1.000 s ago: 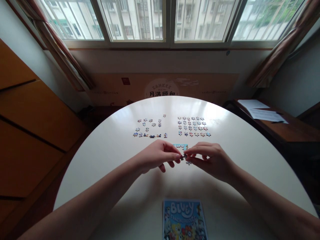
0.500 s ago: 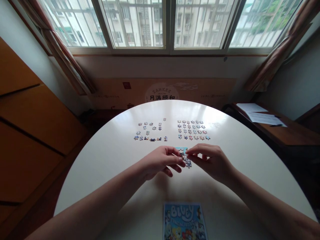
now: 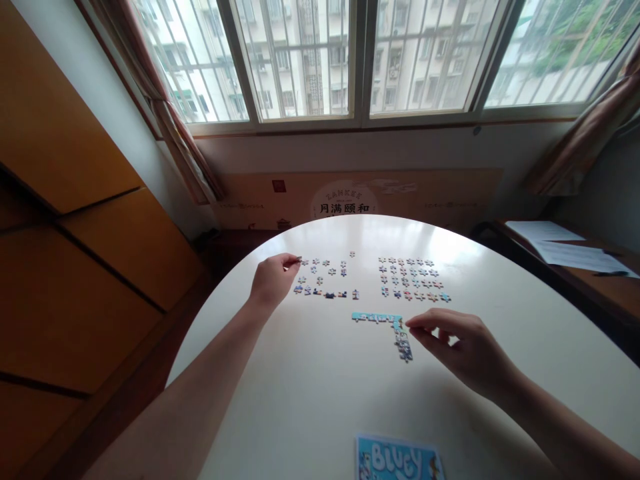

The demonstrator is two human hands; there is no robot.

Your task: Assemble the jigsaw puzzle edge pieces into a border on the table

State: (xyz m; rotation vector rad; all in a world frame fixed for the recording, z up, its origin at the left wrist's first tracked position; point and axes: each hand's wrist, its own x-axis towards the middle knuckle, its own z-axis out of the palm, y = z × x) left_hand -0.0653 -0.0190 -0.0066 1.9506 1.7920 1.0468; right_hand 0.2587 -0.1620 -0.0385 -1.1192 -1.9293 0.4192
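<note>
My left hand (image 3: 274, 280) reaches to the far left of the loose pieces, its thumb and fingers pinched on a small jigsaw puzzle piece (image 3: 299, 259). On the right, my right hand (image 3: 463, 343) is closed in a pinch at the outer corner of a joined L-shaped jigsaw section (image 3: 377, 318). This section has a light blue top row and a short column running down on its right side. Its pieces beside my right fingertips are partly covered.
Loose jigsaw pieces (image 3: 330, 272) lie scattered at the left, and tidy rows of pieces (image 3: 410, 280) lie at the right. A blue Bluey picture (image 3: 399, 460) rests at the near edge of view on the round white table (image 3: 300, 393). Papers (image 3: 570, 253) lie on a side table.
My left hand has left the joined section and moved up and left to the loose pieces. My right hand stays at the section's corner. The view has shifted, and the L shape is uncovered.
</note>
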